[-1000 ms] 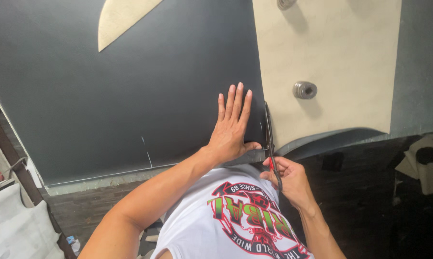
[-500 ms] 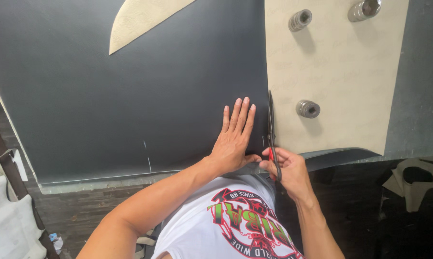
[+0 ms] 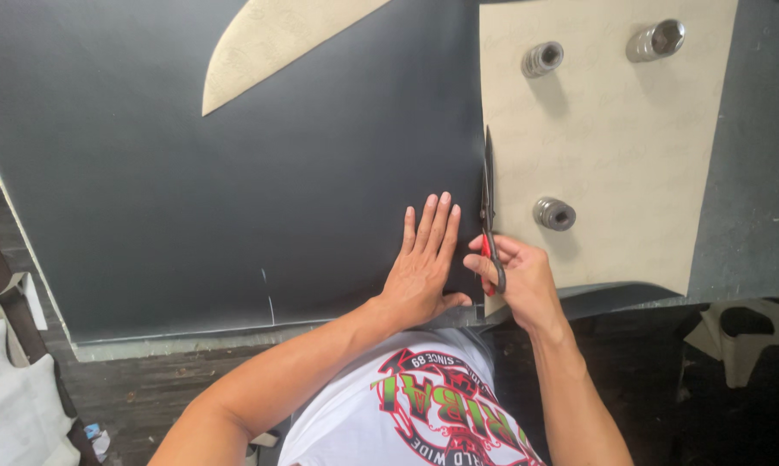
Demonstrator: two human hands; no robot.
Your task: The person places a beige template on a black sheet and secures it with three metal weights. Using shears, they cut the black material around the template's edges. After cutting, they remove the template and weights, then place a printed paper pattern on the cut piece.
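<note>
A large black sheet (image 3: 234, 190) lies flat over the work surface. My left hand (image 3: 424, 259) presses flat on it, fingers together and pointing away from me, just left of the cut line. My right hand (image 3: 519, 276) grips black scissors with red handles (image 3: 490, 207), blades pointing away along the straight left edge of a beige paper pattern (image 3: 605, 138). The blades lie in the sheet between the black area and the pattern.
Three round metal weights (image 3: 554, 213) (image 3: 542, 59) (image 3: 656, 40) rest on the beige pattern. A curved beige piece (image 3: 269, 43) lies at the sheet's top. White fabric and a dark strap (image 3: 10, 362) sit at the lower left; dark floor below.
The scissors have advanced further away from me along the pattern's edge. My left hand has slid forward with them, staying flat on the black sheet.
</note>
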